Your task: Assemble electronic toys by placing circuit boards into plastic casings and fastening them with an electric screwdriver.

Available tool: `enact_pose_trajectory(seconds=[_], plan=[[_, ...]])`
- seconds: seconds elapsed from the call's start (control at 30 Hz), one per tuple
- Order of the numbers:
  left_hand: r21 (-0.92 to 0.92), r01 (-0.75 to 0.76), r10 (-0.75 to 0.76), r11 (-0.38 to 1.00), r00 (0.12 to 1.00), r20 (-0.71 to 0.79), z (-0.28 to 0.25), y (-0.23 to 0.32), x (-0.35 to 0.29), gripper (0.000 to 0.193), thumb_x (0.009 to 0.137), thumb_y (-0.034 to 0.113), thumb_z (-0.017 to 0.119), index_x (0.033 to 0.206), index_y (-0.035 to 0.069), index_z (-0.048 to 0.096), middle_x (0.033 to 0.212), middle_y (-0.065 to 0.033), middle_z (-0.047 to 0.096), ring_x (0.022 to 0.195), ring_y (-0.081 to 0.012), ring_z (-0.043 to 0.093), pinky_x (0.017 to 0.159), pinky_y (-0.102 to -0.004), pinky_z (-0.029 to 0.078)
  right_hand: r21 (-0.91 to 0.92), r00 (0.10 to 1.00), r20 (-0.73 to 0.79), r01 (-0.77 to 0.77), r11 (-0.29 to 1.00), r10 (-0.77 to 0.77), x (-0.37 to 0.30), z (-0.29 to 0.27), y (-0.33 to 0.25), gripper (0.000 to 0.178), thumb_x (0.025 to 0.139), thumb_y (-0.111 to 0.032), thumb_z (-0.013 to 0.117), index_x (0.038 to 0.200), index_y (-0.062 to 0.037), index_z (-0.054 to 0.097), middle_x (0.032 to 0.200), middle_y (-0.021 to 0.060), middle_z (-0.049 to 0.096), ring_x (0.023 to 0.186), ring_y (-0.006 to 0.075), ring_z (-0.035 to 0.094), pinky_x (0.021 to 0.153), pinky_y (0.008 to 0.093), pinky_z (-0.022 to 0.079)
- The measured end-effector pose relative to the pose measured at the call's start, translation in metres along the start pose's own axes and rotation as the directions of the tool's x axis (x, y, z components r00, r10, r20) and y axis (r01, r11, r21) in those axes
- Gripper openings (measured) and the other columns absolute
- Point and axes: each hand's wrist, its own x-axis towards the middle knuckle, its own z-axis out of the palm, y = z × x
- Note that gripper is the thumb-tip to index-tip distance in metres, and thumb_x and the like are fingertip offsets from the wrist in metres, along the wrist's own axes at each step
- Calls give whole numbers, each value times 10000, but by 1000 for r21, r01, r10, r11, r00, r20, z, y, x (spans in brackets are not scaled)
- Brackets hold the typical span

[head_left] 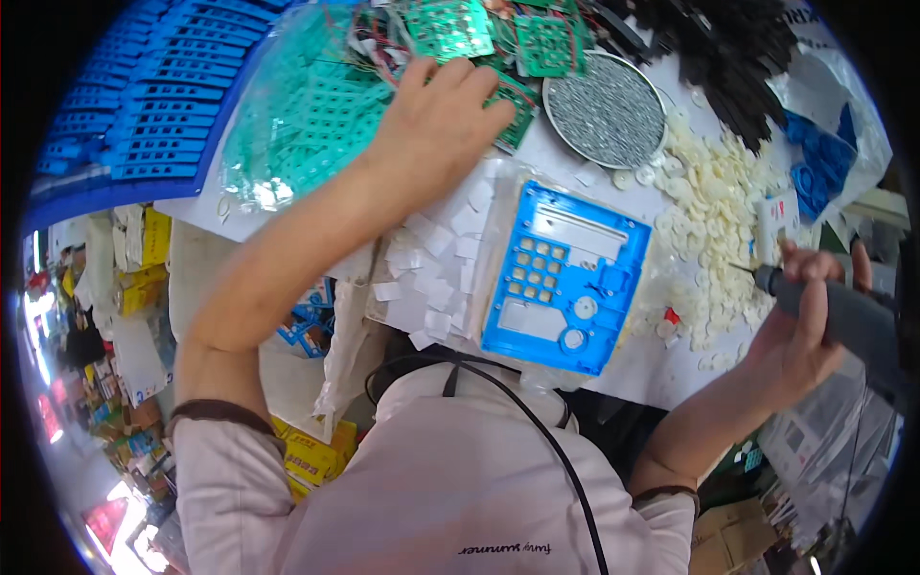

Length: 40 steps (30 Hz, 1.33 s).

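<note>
My left hand is at the far pile, its bent fingers closed over a green circuit board with wires around it; the hand partly hides the board. My right hand is wrapped around a grey electric screwdriver, whose thin bit points left over scattered white round pieces. Between my hands lies a blue plastic housing, open side up, with a grid of light square keys and two white round parts near its lower right. Neither hand touches the housing.
Beyond the housing stands a round dish of small grey screws. A clear bag of green key sheets and a blue tray of blue parts are at left. White paper pieces lie beside the housing; black strips are at far right.
</note>
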Motion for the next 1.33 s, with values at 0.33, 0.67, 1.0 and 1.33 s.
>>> enact_pose_trajectory(seconds=[0.33,0.67,1.0,1.33], plan=[[-47,-19,15,999,996,-88,-10,-9,6,217,776,115,736,984,126,676,1019,-22,636,1043,-235,609,1003,-479,417,-40,996,-83,33,999,-37,6,-1,-7,535,976,-42,585,1464,52,388,996,122,576,923,225,563,1026,532,447],[-188,153,-127,970,981,144,-66,-2,-18,351,808,97,759,1150,104,680,1242,-101,639,1224,-311,581,1055,-456,454,-112,984,-162,54,992,-72,0,-5,0,583,946,1,587,1472,94,352,939,123,605,834,197,567,982,493,506],[66,389,-393,919,917,68,-88,-68,-51,272,826,118,751,1079,80,660,1007,-101,665,933,-300,663,799,-401,520,-284,965,-241,29,959,-100,-11,-13,-5,595,983,17,495,1523,111,261,1067,160,596,926,241,583,1004,510,488],[-21,450,-447,893,892,68,-78,-62,-83,411,807,71,763,1185,101,604,1094,-102,642,1048,-296,641,880,-411,499,-234,964,-251,33,972,-93,-30,-22,-14,612,1014,-4,535,1550,66,248,1116,172,589,985,248,559,1054,517,440]])
